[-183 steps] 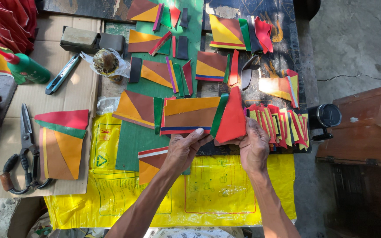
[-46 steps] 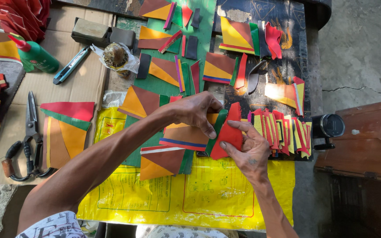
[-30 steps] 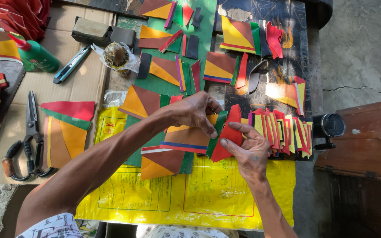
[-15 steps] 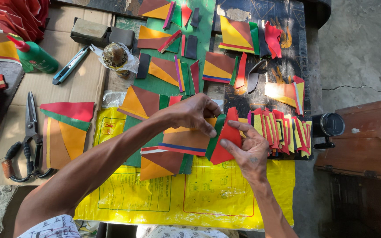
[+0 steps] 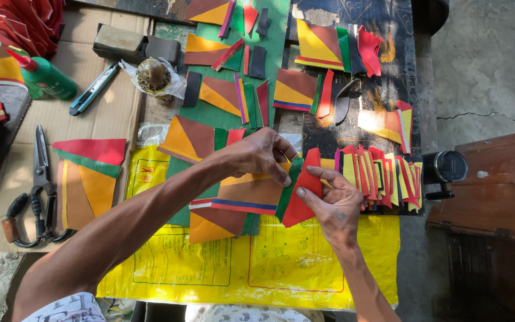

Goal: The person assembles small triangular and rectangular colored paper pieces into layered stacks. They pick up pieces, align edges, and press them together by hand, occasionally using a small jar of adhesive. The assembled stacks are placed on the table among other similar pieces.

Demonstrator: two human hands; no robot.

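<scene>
While left hand and right hand pinch red paper piece, scissors well apart, paper stack beside.

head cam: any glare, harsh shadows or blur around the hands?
Head view: hard sunlight from the upper right blows out the orange piece and the bench edge near it; the left hand and right hand are sharp, with no motion blur, and cast short, dark shadows on the brown panel; the scissors at left lie in softer light; edges bow slightly from the wide lens.
</scene>
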